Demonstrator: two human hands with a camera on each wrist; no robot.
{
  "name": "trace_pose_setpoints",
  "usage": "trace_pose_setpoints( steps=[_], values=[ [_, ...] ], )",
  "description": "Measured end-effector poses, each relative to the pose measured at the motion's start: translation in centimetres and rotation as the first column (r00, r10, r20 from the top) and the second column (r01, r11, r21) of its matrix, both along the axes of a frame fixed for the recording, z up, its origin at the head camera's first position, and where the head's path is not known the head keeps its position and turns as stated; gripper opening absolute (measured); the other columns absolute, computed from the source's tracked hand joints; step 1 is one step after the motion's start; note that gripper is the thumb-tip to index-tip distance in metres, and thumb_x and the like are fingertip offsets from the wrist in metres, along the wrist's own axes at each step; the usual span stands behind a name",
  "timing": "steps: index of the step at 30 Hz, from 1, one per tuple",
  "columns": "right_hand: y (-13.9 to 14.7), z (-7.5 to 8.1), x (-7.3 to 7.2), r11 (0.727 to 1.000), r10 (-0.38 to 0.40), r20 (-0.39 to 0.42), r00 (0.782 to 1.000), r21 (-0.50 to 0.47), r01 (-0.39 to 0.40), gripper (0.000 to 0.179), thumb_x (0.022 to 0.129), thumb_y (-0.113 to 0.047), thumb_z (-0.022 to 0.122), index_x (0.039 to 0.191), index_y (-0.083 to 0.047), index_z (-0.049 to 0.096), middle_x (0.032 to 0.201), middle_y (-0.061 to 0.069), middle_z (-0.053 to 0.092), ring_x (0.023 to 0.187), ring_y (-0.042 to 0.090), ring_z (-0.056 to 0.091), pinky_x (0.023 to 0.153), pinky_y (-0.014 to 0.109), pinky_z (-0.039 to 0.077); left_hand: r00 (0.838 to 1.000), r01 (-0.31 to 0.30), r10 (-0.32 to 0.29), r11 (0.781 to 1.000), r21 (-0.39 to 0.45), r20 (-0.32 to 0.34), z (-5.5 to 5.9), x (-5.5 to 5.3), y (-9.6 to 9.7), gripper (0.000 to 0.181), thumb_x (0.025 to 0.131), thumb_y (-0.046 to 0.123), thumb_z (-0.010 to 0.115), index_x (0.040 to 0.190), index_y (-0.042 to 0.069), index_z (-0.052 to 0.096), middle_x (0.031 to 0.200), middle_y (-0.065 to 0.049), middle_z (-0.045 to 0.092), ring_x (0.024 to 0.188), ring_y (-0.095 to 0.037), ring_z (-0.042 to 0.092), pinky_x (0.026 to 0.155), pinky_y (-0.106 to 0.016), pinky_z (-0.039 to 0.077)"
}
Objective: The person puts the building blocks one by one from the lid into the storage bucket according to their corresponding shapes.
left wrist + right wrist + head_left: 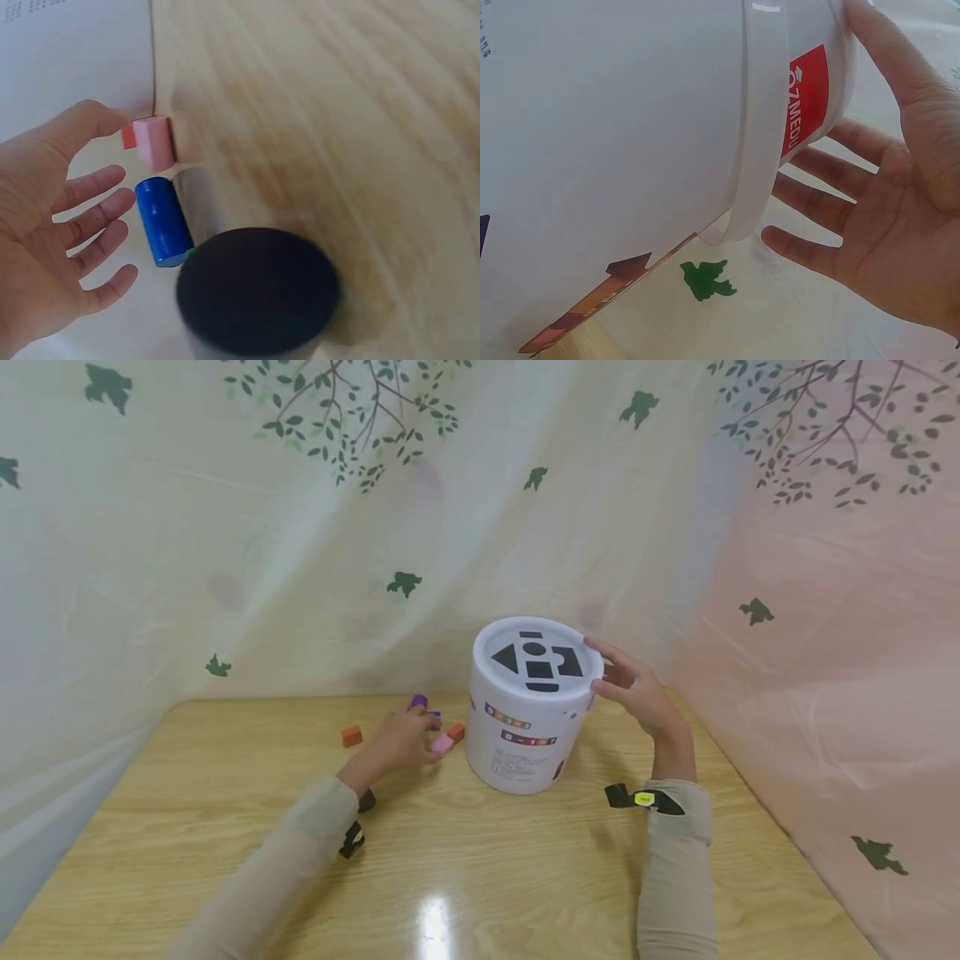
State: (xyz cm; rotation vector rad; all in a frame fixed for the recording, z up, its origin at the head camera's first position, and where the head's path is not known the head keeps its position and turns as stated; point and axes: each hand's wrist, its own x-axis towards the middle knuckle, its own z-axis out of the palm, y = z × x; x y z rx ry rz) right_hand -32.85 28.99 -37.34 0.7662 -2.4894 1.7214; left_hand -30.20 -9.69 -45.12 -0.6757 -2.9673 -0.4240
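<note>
My left hand (pixel 396 739) reaches low over the table beside several small blocks. In the left wrist view its fingers are loosely bent, with the thumb tip close to a pink block (pixel 155 142) and an orange-red block (pixel 129 136). A blue cylinder (pixel 163 221) lies near the fingertips, and a purple block (pixel 419 701) shows just beyond the hand. My right hand (pixel 637 693) touches the lid rim of a white bucket (pixel 517 760), its fingers spread and fairly straight along the side. The lid (pixel 487 647) has several shaped holes.
An orange block (pixel 352 736) sits on the wooden table (pixel 487 860) left of my left hand. A patterned cloth (pixel 480 527) hangs behind the table and at its right. A dark round object (pixel 259 292) fills the lower foreground of the left wrist view.
</note>
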Motion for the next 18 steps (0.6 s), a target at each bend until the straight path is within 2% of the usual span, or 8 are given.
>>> trace_pose_setpoints(
  steps=[3, 9, 18],
  values=[
    [0.0, 0.0, 0.1, 1.000, -0.003, -0.004, 1.000, 0.002, 0.003, 0.067, 0.097, -0.011, 0.067, 0.157, -0.024, 0.041, 0.162, 0.003, 0.041, 0.143, 0.034, 0.048, 0.115, 0.062, 0.036, 1.000, 0.001, -0.001, 1.000, -0.025, -0.001, -0.5, -0.1, 0.1, 0.043, 0.085, 0.031, 0.081, 0.120, 0.007, 0.071, 0.127, -0.017, 0.067, 0.130, -0.047, 0.053, 0.105, -0.066, 0.043],
    [-0.1, 0.0, 0.2, 1.000, 0.007, -0.023, 1.000, 0.004, -0.007, 0.066, 0.097, -0.009, 0.066, 0.157, -0.022, 0.040, 0.161, 0.005, 0.042, 0.141, 0.032, 0.050, 0.113, 0.062, 0.038, 1.000, -0.007, 0.008, 1.000, -0.014, 0.015, -1.4, -0.2, 0.4, 0.037, 0.084, 0.026, 0.082, 0.115, 0.008, 0.073, 0.122, -0.014, 0.068, 0.125, -0.043, 0.055, 0.102, -0.062, 0.046],
    [-0.1, 0.0, 0.2, 1.000, -0.007, 0.003, 1.000, -0.006, 0.007, 0.067, 0.096, -0.011, 0.067, 0.157, -0.024, 0.041, 0.161, 0.004, 0.042, 0.143, 0.035, 0.048, 0.115, 0.063, 0.036, 0.997, -0.044, 0.044, 0.999, -0.001, 0.068, -1.5, -0.4, 1.0, 0.039, 0.083, 0.026, 0.082, 0.116, 0.008, 0.073, 0.126, -0.015, 0.068, 0.125, -0.042, 0.054, 0.105, -0.060, 0.044]
  ],
)
